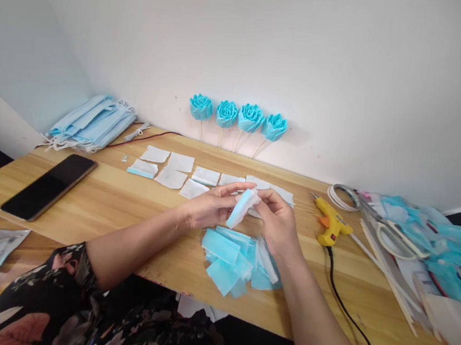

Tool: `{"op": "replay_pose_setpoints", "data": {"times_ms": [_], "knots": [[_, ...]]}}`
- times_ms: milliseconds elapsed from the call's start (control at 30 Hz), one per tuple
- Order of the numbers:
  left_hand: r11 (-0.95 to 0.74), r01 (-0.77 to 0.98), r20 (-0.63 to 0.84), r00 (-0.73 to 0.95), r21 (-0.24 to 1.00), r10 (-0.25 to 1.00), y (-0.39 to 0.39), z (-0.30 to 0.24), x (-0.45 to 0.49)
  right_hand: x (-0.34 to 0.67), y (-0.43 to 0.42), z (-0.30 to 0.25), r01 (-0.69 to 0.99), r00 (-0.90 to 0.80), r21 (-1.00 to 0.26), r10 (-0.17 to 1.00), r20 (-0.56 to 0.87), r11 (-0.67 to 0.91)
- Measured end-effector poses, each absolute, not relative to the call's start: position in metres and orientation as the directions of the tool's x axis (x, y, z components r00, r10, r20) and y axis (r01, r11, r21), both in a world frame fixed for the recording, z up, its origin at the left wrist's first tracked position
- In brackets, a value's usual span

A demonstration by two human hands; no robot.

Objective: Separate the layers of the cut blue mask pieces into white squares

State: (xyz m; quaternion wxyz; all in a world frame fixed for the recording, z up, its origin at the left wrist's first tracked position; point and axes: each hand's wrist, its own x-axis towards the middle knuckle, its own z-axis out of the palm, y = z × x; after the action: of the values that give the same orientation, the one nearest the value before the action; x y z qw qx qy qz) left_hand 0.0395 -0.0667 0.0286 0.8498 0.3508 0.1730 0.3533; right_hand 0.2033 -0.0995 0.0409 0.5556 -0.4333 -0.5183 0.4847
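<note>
A blue-and-white piece of mask fabric [242,207], folded along one side, is held up over the table between both hands. My left hand [216,203] pinches its left side with the thumb and fingers. On its right side my right hand [273,217] grips the white edge, fingers closed. Below them lies a loose pile of blue fabric pieces [224,258]. Behind the hands, white fabric squares [181,162] are laid out in rows, some with a blue folded edge; the hands hide part of them.
Several blue fabric roses [226,114] on sticks lean against the wall. At left are stacked face masks [94,119] and a phone [49,186]. A yellow glue gun [331,221] with its cord, a tape roll [343,197], scissors [401,241] and blue scraps [452,250] lie at right.
</note>
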Motion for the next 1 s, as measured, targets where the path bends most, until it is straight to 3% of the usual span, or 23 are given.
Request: {"op": "replay_pose_setpoints", "data": {"times_ms": [133,300,700,1000], "knots": [[0.335,-0.467,-0.038,0.538,0.818,0.842,-0.060,0.027,0.038,0.209,-0.094,0.038,-0.108,0.153,-0.979,0.976,0.156,0.173],[0.156,-0.422,0.030,0.400,0.893,0.916,-0.057,0.029,0.036,0.209,-0.092,0.037,-0.126,0.225,-0.976,0.963,0.145,0.177],[0.189,-0.462,-0.002,0.376,0.867,0.927,-0.061,0.036,0.039,0.209,-0.094,0.036,-0.122,0.223,-0.983,0.969,0.106,0.136],[0.109,-0.386,0.040,0.358,0.916,0.933,-0.057,0.029,0.039,0.209,-0.098,0.035,0.148,0.199,-0.963,0.947,0.251,0.224]]}}
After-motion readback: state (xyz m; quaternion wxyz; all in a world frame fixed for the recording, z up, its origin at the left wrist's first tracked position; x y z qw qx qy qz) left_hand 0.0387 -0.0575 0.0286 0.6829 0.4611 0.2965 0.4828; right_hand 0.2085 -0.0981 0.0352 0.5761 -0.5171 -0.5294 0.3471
